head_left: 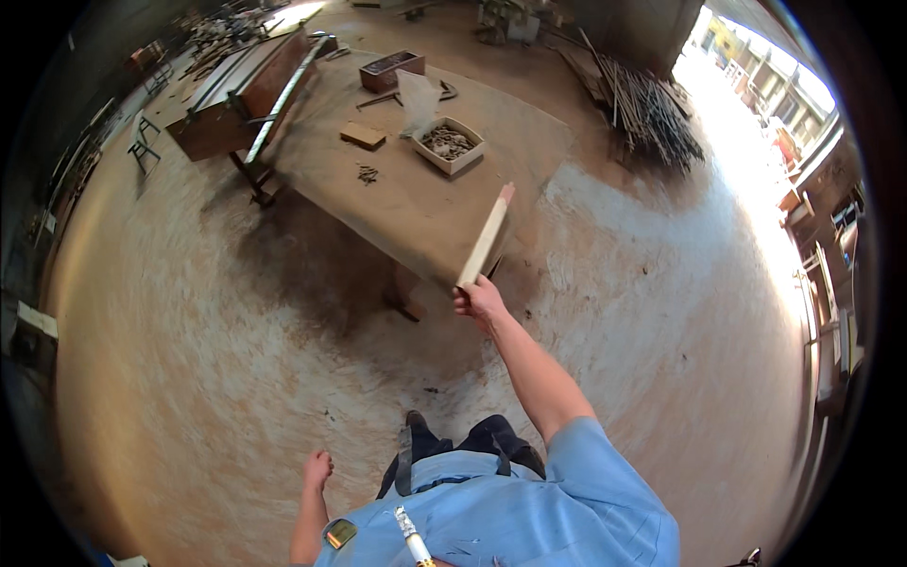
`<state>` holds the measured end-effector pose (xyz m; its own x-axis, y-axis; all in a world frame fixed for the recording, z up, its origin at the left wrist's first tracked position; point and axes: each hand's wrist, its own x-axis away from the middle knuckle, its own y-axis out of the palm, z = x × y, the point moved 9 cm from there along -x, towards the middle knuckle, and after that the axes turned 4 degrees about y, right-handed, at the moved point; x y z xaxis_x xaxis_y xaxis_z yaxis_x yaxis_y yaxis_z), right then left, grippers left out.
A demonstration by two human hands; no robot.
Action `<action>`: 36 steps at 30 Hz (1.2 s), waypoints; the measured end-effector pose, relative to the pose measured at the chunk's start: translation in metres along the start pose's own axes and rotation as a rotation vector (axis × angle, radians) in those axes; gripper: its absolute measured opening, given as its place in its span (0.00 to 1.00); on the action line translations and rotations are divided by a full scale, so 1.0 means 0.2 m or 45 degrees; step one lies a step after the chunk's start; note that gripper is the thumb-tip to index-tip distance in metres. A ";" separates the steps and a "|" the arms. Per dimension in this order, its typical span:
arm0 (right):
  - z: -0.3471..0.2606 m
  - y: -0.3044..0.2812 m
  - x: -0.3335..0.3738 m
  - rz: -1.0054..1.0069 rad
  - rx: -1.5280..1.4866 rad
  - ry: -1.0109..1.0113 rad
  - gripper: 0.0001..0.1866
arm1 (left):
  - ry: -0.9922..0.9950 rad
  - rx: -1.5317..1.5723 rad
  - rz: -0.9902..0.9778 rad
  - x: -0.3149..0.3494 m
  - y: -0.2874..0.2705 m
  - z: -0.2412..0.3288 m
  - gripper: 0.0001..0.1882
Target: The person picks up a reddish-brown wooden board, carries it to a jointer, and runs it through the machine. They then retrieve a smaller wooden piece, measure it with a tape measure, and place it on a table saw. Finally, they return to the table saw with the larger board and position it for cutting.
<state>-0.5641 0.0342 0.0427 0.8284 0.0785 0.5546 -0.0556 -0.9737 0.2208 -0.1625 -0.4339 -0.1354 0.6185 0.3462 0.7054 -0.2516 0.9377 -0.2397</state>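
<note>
My right hand [480,299], arm stretched forward, grips a pale wooden strip [487,236] by its near end. The strip points away from me over the near right corner of a brown worktable [416,222], its far end reddish. Low at my left side hangs my left hand [318,468], fingers curled, with nothing visible in it. On the tabletop stands a light open box [453,168] of small brown pieces, a clear plastic bag [417,102] beside it. A wooden block [363,135] and a small pile of short pieces [367,174] lie left of the box.
A dark red box [391,70] and a bar clamp [378,99] occupy the table's far side. To the left stands a wooden workpiece with a long metal bar [279,109]. Thin rods [652,118] are heaped at far right. A cigarette [413,537] shows before my blue shirt.
</note>
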 end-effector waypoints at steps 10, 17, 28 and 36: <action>0.39 -0.65 0.02 -0.491 1.220 -0.118 0.26 | -0.144 -0.181 -0.040 -0.15 0.65 0.52 0.21; 0.94 -2.34 0.38 -0.085 0.877 0.829 0.33 | -0.241 -0.650 -0.211 0.03 1.64 0.34 0.18; 1.19 -3.22 0.75 0.812 -0.001 1.135 0.37 | 0.630 -1.111 -0.495 -0.15 3.23 2.23 0.28; 0.16 -3.94 0.03 0.714 -0.147 0.538 0.32 | 0.623 -0.569 -0.939 -0.22 4.66 3.05 0.25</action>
<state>-0.4975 0.7955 -0.1547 0.3721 -0.3291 0.8679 -0.4886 -0.8644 -0.1183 -0.8781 0.4077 0.0166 0.7717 -0.4492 0.4502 0.5618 0.8133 -0.1515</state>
